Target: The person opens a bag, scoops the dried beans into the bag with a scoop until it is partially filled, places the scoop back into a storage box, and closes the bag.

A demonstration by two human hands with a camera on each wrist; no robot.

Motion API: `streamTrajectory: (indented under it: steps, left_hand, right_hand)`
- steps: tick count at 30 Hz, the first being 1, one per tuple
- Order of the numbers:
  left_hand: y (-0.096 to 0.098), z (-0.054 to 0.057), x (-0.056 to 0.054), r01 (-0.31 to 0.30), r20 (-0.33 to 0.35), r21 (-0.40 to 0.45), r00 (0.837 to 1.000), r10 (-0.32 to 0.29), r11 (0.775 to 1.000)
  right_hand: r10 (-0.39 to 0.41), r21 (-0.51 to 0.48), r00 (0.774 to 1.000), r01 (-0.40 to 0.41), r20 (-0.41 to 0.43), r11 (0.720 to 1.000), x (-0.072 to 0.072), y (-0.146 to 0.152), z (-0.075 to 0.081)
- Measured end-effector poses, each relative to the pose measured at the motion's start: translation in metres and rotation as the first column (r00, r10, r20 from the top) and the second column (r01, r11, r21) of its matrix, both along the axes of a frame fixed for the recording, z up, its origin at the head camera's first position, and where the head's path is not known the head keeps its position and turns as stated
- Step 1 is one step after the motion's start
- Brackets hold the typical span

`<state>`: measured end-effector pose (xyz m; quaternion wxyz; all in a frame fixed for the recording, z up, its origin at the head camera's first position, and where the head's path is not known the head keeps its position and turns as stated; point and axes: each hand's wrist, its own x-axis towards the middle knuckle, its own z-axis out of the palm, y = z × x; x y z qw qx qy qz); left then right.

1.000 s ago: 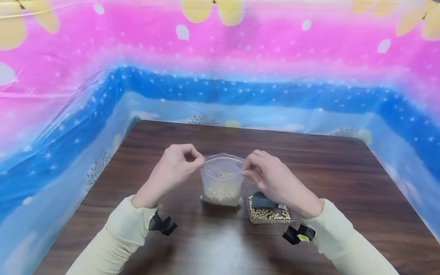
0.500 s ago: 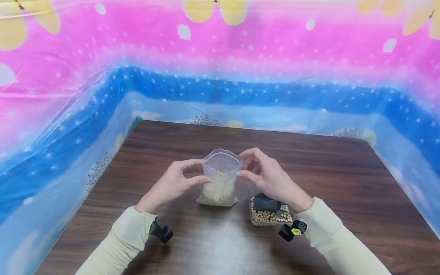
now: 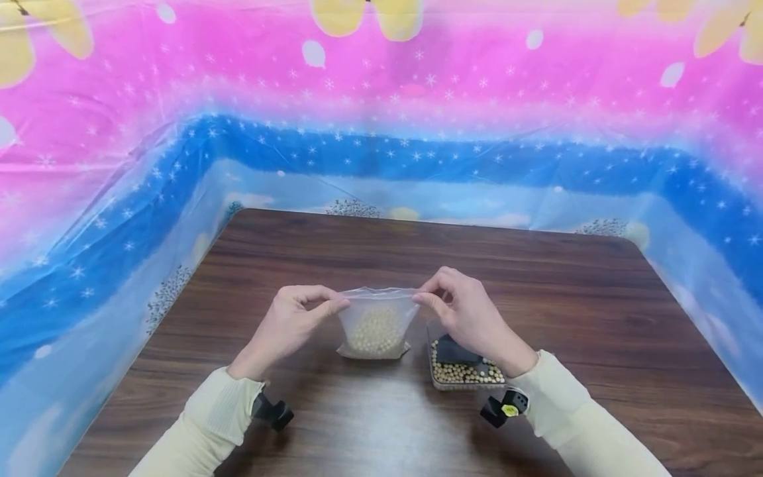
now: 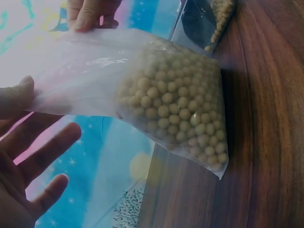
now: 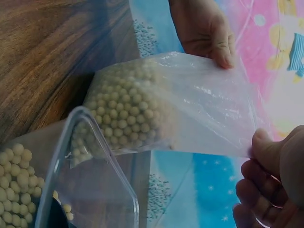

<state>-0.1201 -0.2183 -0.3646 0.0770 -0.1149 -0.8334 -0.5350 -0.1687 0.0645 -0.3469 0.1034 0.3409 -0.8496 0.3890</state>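
A clear zip-top plastic bag [image 3: 377, 331] stands on the table, its lower part filled with round, pale yellow beans that look like soybeans [image 4: 175, 104]. My left hand [image 3: 292, 318] pinches the bag's upper left corner between thumb and index finger; its other fingers are spread below in the left wrist view. At the upper right corner, my right hand [image 3: 471, 311] pinches the bag the same way, with the remaining fingers curled loosely in the right wrist view. Between the two hands the bag's mouth is drawn flat and straight. Whether its zip is sealed cannot be told.
Beneath the right hand, a clear plastic box [image 3: 438, 384] holds more beans and a dark scoop-like object [image 3: 456, 351]. Both stand on a dark wood-grain table [image 3: 298, 245]. A pink and blue patterned cloth [image 3: 381, 159] hangs around the table's back and sides.
The bag's mouth was rounded and gaping; now it is stretched flat. My left hand has shifted from the bag's side to its upper corner, and the hands have moved slightly apart.
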Motion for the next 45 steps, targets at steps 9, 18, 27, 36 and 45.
streamTrajectory:
  steps: [9,18,27,36,45]
  left_hand:
    - [0.003,-0.01,0.002,0.064,-0.217,0.032,0.975,-0.055,0.997]
    - [0.022,0.018,0.015,0.184,-0.327,0.018,0.93,-0.168,0.983]
    - [0.036,0.021,0.009,0.193,-0.486,-0.004,0.857,-0.171,0.981]
    - [0.018,0.0,-0.007,0.196,-0.426,-0.115,0.876,-0.227,0.974]
    - [0.027,0.004,-0.011,0.186,-0.585,-0.235,0.756,-0.292,0.954]
  right_hand:
    - [0.046,0.029,0.988,-0.042,-0.149,0.999,0.006,-0.003,-0.006]
    - [0.125,0.048,0.992,-0.123,-0.037,0.991,0.01,-0.004,0.001]
    - [0.137,-0.067,0.988,-0.143,-0.075,0.988,0.011,-0.023,-0.003]
    - [0.146,0.132,0.984,-0.132,-0.104,0.982,0.017,-0.027,0.011]
    - [0.124,0.138,0.974,-0.099,-0.188,0.986,0.022,-0.046,0.012]
